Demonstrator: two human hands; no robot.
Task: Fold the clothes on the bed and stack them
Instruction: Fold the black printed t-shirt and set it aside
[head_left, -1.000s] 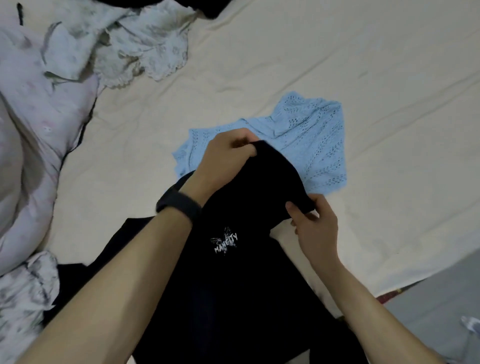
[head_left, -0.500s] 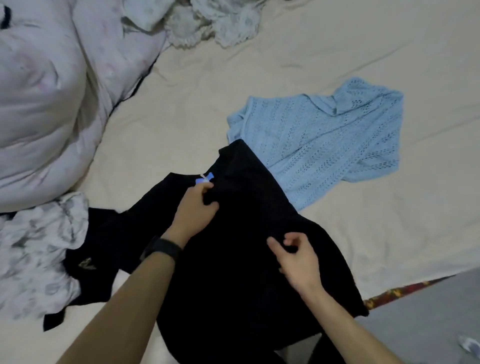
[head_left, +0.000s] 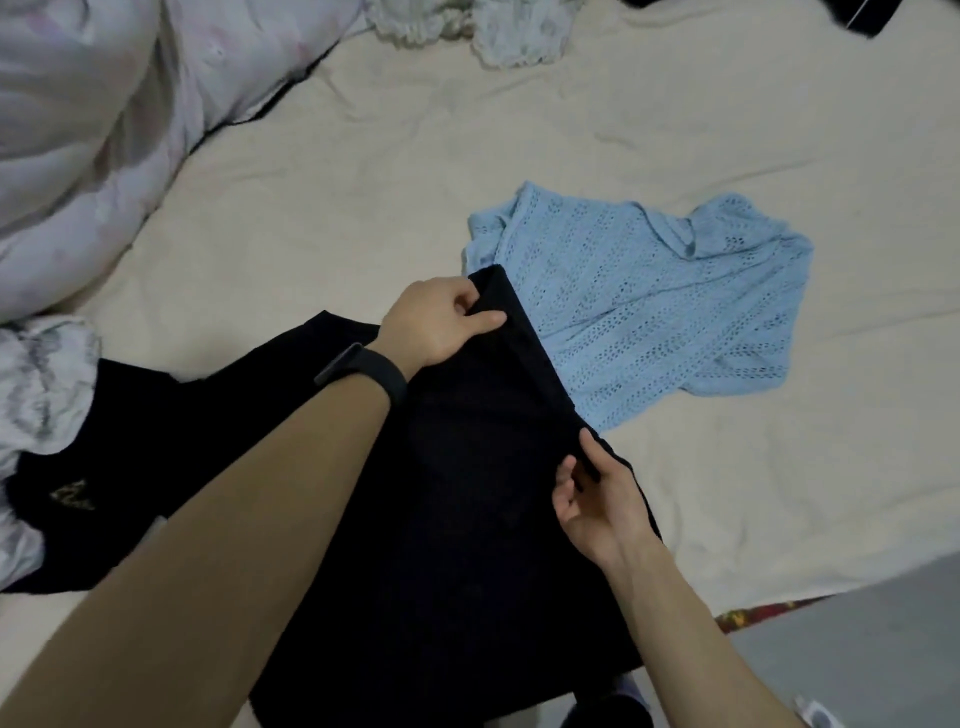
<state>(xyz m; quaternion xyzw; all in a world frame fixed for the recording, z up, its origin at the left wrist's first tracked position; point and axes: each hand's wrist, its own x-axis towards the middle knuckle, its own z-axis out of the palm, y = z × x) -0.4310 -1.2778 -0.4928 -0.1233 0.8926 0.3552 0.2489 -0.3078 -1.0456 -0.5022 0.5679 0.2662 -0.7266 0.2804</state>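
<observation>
Spreading across a cream bed (head_left: 311, 218), our laundry waits: a pale quilt (head_left: 104, 119) bunched at the left, a black garment (head_left: 467, 493) draped over the near edge, a blue knit top (head_left: 649, 306) flat just beyond it, the black hem overlapping the knit's near corner. We judge the black cloth soft, light and limp — best taken at its corners, along the straight hem, so it hangs square. Our left hand (head_left: 436, 322), banded at the wrist, reaches forward and pinches the far corner between thumb and curled fingers. Our right hand (head_left: 602, 504), closer in, nips the same edge lower down between thumb and forefinger — other fingers loosely bent.
</observation>
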